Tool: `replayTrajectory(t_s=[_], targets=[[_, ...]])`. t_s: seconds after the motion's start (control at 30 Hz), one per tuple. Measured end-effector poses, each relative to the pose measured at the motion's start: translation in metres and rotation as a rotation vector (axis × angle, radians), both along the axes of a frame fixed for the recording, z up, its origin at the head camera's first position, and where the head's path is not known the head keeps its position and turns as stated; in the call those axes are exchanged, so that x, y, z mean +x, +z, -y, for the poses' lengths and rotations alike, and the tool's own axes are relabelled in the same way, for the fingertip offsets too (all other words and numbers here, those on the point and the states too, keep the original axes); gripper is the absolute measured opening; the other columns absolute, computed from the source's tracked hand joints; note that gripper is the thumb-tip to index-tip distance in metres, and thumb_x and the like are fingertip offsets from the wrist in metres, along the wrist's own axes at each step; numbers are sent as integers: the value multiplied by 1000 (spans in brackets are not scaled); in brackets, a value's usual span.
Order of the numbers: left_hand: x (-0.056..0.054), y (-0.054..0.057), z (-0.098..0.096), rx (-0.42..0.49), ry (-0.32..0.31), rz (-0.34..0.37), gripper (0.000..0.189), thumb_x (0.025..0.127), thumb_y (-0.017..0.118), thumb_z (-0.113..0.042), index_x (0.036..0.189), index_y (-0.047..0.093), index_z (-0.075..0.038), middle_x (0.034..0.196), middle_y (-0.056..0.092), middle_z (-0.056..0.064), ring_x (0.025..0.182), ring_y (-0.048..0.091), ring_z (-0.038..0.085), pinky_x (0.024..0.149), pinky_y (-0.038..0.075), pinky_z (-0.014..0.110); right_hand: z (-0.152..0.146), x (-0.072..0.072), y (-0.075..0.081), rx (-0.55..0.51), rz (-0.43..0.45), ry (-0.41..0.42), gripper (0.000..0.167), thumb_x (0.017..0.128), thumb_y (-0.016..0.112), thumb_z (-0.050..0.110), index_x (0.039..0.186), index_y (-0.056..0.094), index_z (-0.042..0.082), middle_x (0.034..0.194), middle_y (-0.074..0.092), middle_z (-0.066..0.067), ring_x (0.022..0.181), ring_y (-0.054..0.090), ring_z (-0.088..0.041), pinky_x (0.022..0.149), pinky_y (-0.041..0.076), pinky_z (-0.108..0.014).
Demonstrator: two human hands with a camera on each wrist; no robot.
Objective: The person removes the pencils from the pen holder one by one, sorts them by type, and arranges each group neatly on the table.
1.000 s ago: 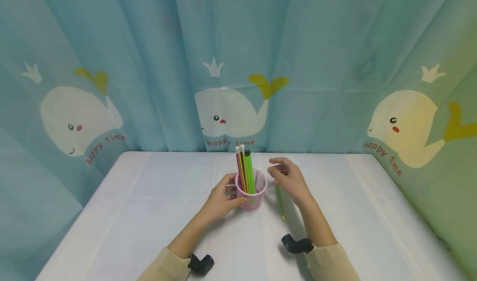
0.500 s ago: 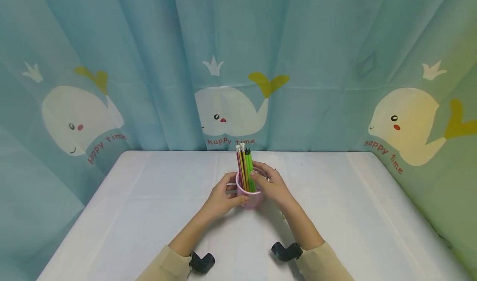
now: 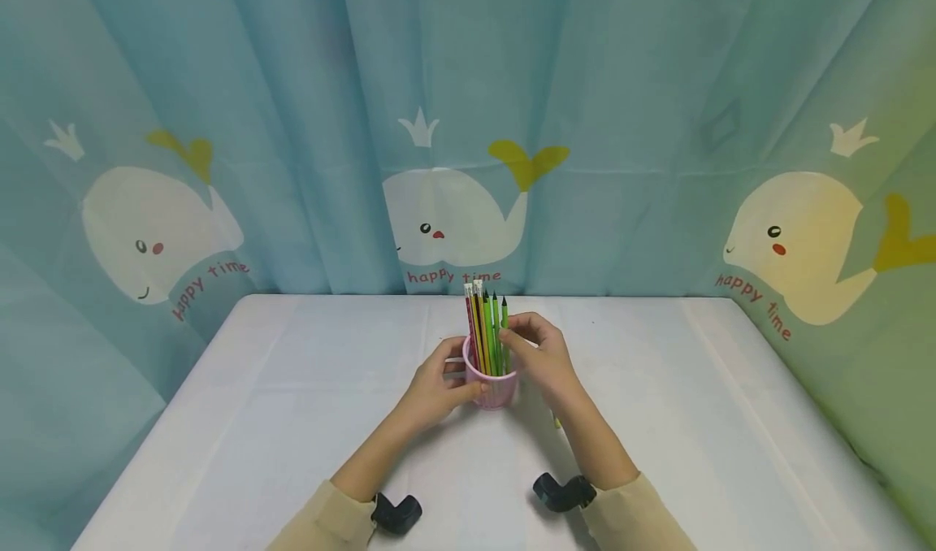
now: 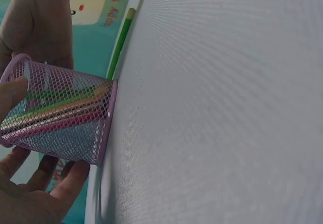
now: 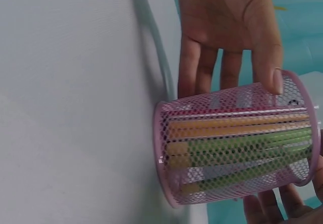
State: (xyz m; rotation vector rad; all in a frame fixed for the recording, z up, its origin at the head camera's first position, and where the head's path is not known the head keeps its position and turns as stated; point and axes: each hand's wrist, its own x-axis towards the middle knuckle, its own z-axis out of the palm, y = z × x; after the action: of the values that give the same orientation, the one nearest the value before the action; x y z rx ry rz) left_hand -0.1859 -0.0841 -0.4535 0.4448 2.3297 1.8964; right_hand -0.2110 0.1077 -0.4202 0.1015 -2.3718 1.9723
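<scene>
A pink mesh pencil cup [image 3: 496, 392] stands upright on the table, held by my left hand [image 3: 431, 392] with the thumb in front and the fingers round its left side. Inside stand several pencils: striped ones with white eraser ends up, and green ones with dark points up. My right hand [image 3: 543, 360] is over the cup's right rim, thumb and forefinger pinching the rightmost green pencil [image 3: 504, 314]. Through the mesh in the right wrist view, the green pencils [image 5: 227, 148] show their lower ends near the cup's base.
Another green pencil [image 4: 121, 45] lies on the white table [image 3: 329, 348] right of the cup, mostly hidden by my right forearm in the head view. A blue curtain [image 3: 629, 128] with whale prints hangs behind the table.
My right hand has come left from above the loose pencil to the cup. The green pencils now stand spread apart, one drawn to the right. My left hand stays on the cup.
</scene>
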Motion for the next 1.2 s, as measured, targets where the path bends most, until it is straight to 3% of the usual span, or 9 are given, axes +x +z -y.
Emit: replayTrajectory(t_s=[0.17,0.43,0.67,0.87,1.2], targets=[[0,-1,0,6,-1,3,71,82,81,-9,143,44,-8,135,54,19,122,58,38,100,55,44,-3,1,6,-18,-28,10,19,93,68,12,108,63,2,112,65,-13,110,58,-24,92,51,-34],[-1,0,0,9,2,-8,70,83,81,-9,142,44,-5,134,55,21,120,59,39,99,55,44,-8,4,17,-71,-33,35,21,95,66,12,111,61,-1,113,63,-13,113,59,-25,99,50,-38],[0,0,0,-7,1,-5,70,83,81,-10,143,44,-6,134,55,19,120,60,38,99,55,44,-10,6,19,-119,-61,14,20,99,62,11,114,58,-1,118,62,-13,112,58,-20,99,50,-29],[1,-1,0,9,1,-2,71,82,81,-9,143,44,-6,134,55,19,121,59,38,99,55,43,-12,9,24,-142,-71,30,22,100,60,12,118,57,0,124,60,-15,114,59,-20,99,53,-29],[1,0,1,-3,-6,0,70,84,80,-11,143,43,-6,135,54,20,121,59,39,99,55,43,-12,13,32,-252,-84,18,25,102,58,19,120,54,2,121,60,-12,110,62,-23,88,60,-35]])
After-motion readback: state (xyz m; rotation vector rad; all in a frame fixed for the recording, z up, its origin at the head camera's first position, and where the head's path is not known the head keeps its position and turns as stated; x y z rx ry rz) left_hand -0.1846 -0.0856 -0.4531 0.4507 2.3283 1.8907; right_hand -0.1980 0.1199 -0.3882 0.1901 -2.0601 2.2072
